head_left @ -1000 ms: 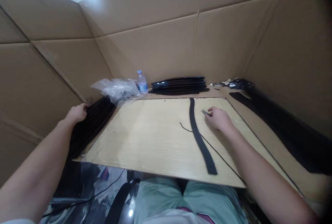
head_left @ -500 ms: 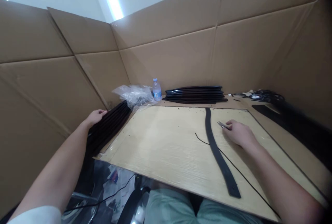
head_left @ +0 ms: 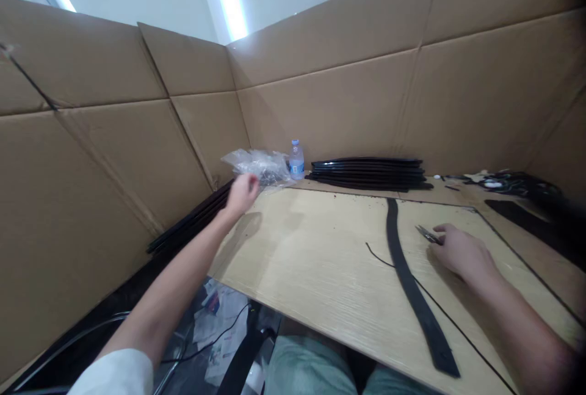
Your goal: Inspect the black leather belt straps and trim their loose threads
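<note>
My right hand [head_left: 462, 254] is closed around small metal snips [head_left: 426, 234], whose pointed blades stick out to the left above the board. To the left of them a long, slightly curved black strap [head_left: 409, 282] lies on the pale board [head_left: 302, 273]. A thin black cord [head_left: 444, 312] passes under the strap, its loose end lying to the strap's left. My left hand [head_left: 242, 195] is raised over the board's far left corner with curled fingers, and nothing shows in it. Just below and left of that hand lies a stack of black strips [head_left: 195, 218], partly hidden by my forearm.
Behind the board stand a water bottle [head_left: 296, 162], a clear plastic bag [head_left: 263, 166] and another stack of black strips [head_left: 366, 174]. Black scraps [head_left: 517, 184] and a dark strip [head_left: 535, 224] lie at right. Cardboard walls [head_left: 329, 108] enclose the table.
My left hand has left the left stack of strips and moved right, up toward the plastic bag. The view has turned slightly left. The right hand still holds the snips beside the strap.
</note>
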